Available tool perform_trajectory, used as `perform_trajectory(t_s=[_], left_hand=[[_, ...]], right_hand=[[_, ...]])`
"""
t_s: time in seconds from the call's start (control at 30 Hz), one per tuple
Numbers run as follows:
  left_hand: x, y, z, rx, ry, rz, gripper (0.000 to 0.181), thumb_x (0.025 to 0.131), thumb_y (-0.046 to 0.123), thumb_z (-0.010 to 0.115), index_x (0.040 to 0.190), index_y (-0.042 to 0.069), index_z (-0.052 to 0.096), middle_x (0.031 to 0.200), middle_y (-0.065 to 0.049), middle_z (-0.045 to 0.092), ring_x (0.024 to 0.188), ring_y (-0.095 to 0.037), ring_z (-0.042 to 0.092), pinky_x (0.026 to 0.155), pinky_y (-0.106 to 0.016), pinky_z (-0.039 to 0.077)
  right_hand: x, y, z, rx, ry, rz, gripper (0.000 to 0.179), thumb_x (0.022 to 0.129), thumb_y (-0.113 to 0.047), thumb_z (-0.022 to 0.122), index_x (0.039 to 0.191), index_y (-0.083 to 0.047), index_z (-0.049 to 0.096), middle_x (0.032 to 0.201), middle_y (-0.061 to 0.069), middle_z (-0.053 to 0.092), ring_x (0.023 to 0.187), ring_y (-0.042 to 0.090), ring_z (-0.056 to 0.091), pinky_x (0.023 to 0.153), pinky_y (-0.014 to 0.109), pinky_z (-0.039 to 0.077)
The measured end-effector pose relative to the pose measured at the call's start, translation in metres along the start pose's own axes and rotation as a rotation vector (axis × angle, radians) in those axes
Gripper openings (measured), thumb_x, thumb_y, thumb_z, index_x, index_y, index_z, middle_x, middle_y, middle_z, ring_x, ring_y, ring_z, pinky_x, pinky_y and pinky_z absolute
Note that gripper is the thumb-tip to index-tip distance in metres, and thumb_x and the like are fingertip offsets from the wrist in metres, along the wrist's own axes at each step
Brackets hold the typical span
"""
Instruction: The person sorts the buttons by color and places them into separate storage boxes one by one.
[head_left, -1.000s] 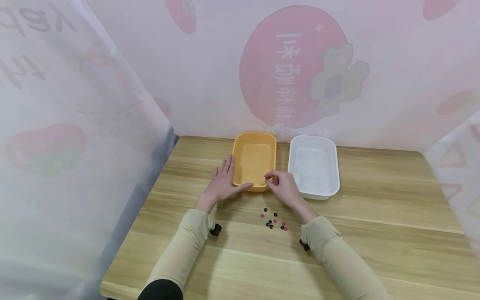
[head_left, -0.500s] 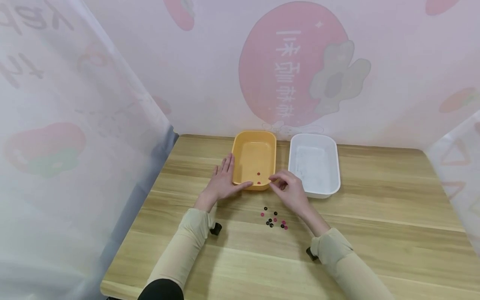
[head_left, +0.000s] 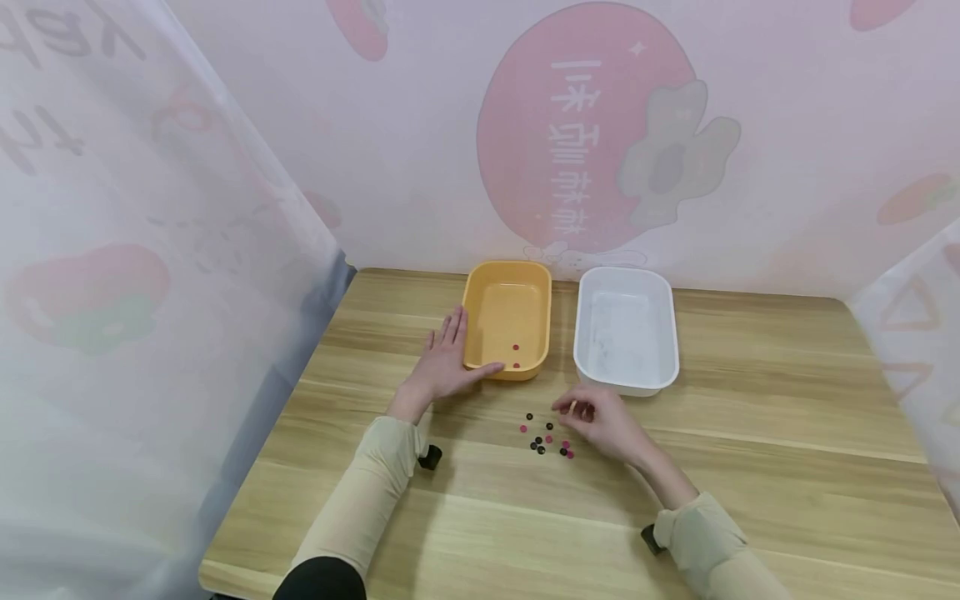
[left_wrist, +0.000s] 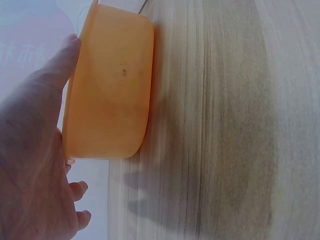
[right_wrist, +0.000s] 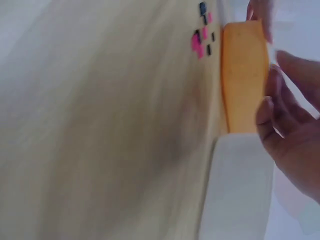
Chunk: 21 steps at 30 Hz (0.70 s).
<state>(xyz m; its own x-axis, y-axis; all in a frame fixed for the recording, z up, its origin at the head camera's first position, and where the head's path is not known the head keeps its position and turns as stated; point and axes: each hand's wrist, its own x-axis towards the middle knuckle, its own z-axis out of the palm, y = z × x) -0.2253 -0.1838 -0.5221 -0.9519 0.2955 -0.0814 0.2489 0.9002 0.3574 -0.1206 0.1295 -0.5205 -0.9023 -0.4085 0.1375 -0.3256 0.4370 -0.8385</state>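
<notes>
My left hand [head_left: 441, 368] rests against the near-left corner of an orange plastic tub [head_left: 506, 304]. Its fingers lie straight along the left side and the thumb reaches over the front rim, also visible in the left wrist view on the tub's wall [left_wrist: 107, 90]. Two small red bead-like discs [head_left: 516, 347] lie inside the tub's near end. My right hand [head_left: 603, 423] hovers beside the loose discs with fingers loosely bent and nothing between thumb and forefinger. Several black discs [head_left: 529, 417] and pink discs [head_left: 549, 439] are scattered on the table in front of the tub.
A white tub [head_left: 626, 329] stands to the right of the orange one, its near side just beyond my right hand. Both stand near the back edge of the wooden table [head_left: 780, 400]. A printed curtain [head_left: 420, 167] hangs behind and at both sides.
My right hand let go of a red disc inside the orange tub, then drew back toward the loose discs on the table. The left hand has stayed in place.
</notes>
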Motion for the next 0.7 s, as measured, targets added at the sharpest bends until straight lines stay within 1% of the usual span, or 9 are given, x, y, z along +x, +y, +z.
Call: perform_trajectory(t_s=[0.07, 0.13, 0.2, 0.27, 0.33, 0.47, 0.6, 0.7], left_hand=[[0.000, 0.000, -0.001, 0.006, -0.004, -0.003, 0.129, 0.095, 0.084, 0.057, 0.176, 0.004, -0.004, 0.187, -0.017, -0.001, 0.174, -0.040, 0.007, 0.140, -0.067, 0.012], [0.000, 0.000, -0.002, 0.008, -0.010, -0.005, 0.130, 0.095, 0.085, 0.057, 0.176, 0.004, -0.004, 0.187, -0.017, -0.002, 0.174, -0.040, 0.007, 0.140, -0.067, 0.012], [0.000, 0.000, -0.002, 0.009, -0.013, -0.006, 0.130, 0.095, 0.086, 0.055, 0.176, 0.004, -0.005, 0.187, -0.016, -0.002, 0.174, -0.040, 0.006, 0.140, -0.066, 0.012], [0.000, 0.000, -0.001, 0.007, -0.015, -0.008, 0.130, 0.095, 0.087, 0.054, 0.176, 0.005, -0.006, 0.187, -0.016, -0.003, 0.174, -0.040, 0.006, 0.140, -0.066, 0.011], [0.000, 0.000, 0.000, 0.008, -0.016, -0.011, 0.130, 0.095, 0.088, 0.053, 0.176, 0.005, -0.006, 0.187, -0.016, -0.003, 0.174, -0.040, 0.005, 0.140, -0.066, 0.011], [0.000, 0.000, 0.002, 0.003, -0.009, -0.007, 0.131, 0.095, 0.088, 0.054, 0.176, 0.004, -0.005, 0.187, -0.017, -0.003, 0.174, -0.041, 0.006, 0.140, -0.066, 0.011], [-0.001, 0.000, 0.003, -0.003, 0.000, -0.004, 0.129, 0.095, 0.086, 0.056, 0.176, 0.004, -0.004, 0.187, -0.016, -0.003, 0.174, -0.042, 0.009, 0.140, -0.067, 0.012], [-0.001, 0.000, 0.002, 0.002, -0.004, -0.008, 0.131, 0.095, 0.088, 0.054, 0.176, 0.004, -0.004, 0.187, -0.016, -0.003, 0.174, -0.042, 0.008, 0.140, -0.067, 0.011]], right_hand=[[-0.005, 0.006, -0.002, -0.039, -0.091, 0.023, 0.018, 0.093, 0.003, 0.080, 0.110, -0.002, 0.081, 0.099, 0.007, 0.078, 0.084, 0.002, 0.063, 0.074, 0.019, 0.055], [-0.008, 0.013, -0.003, -0.067, -0.162, 0.039, 0.019, 0.093, 0.003, 0.080, 0.111, -0.004, 0.082, 0.099, 0.004, 0.077, 0.086, 0.003, 0.062, 0.076, 0.020, 0.055], [-0.010, 0.018, -0.002, -0.083, -0.211, 0.044, 0.019, 0.092, 0.002, 0.081, 0.111, -0.004, 0.082, 0.100, 0.004, 0.077, 0.086, 0.004, 0.063, 0.076, 0.021, 0.055], [-0.012, 0.023, 0.000, -0.086, -0.231, 0.037, 0.018, 0.093, 0.001, 0.082, 0.110, -0.004, 0.081, 0.100, 0.004, 0.077, 0.086, 0.005, 0.063, 0.076, 0.021, 0.055], [-0.014, 0.028, 0.004, -0.086, -0.228, 0.026, 0.016, 0.094, -0.001, 0.082, 0.110, -0.004, 0.081, 0.099, 0.004, 0.077, 0.085, 0.004, 0.063, 0.075, 0.021, 0.055], [-0.018, 0.034, 0.012, -0.085, -0.176, 0.040, 0.010, 0.095, -0.006, 0.083, 0.105, -0.006, 0.082, 0.096, 0.001, 0.075, 0.084, 0.000, 0.059, 0.073, 0.020, 0.053], [-0.021, 0.038, 0.016, -0.069, -0.123, 0.040, 0.007, 0.093, -0.006, 0.084, 0.097, -0.010, 0.082, 0.094, -0.001, 0.074, 0.082, 0.000, 0.058, 0.072, 0.020, 0.052], [-0.021, 0.042, 0.016, -0.052, -0.113, 0.044, 0.008, 0.092, -0.005, 0.085, 0.093, -0.012, 0.083, 0.094, -0.001, 0.075, 0.083, 0.000, 0.059, 0.074, 0.020, 0.052]])
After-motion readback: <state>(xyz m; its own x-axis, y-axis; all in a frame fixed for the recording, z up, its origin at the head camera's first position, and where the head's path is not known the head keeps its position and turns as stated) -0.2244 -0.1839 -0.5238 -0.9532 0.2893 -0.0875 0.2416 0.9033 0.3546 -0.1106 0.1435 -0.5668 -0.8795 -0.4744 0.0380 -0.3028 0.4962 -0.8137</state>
